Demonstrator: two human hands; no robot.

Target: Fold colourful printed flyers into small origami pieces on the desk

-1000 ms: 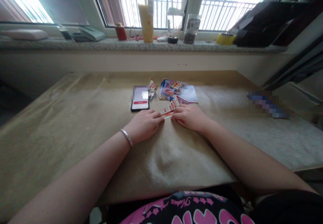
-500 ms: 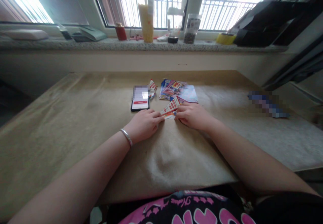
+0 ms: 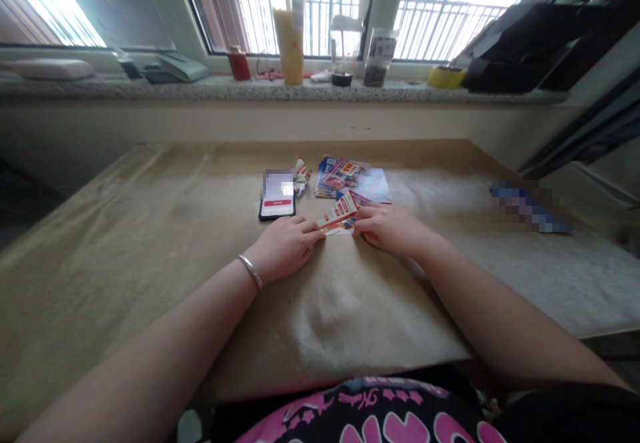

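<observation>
A folded piece of printed paper (image 3: 339, 211), white, red and orange, lies on the table between my two hands. The fingertips of my left hand (image 3: 286, 246) press together on its left corner. At its right side, my right hand (image 3: 384, 226) has its fingers curled and closed on the paper's edge, hiding part of it. Just behind the folded paper sits a stack of colourful flyers (image 3: 345, 175). Beyond my left hand's fingers lies a phone (image 3: 278, 196) with its screen lit, and a small crumpled or folded paper piece (image 3: 302, 171) is beside it.
A tan cloth (image 3: 165, 243) covers the table. A blurred blue item (image 3: 530, 208) lies at the right. On the windowsill (image 3: 200, 90) stand a tall yellow-filled cup (image 3: 290, 43), a red-bodied bottle (image 3: 239, 64), clear containers and a yellow tape roll (image 3: 447, 76).
My right hand has slid slightly to the right along the folded paper, showing more of its lower edge. The left hand stays in place.
</observation>
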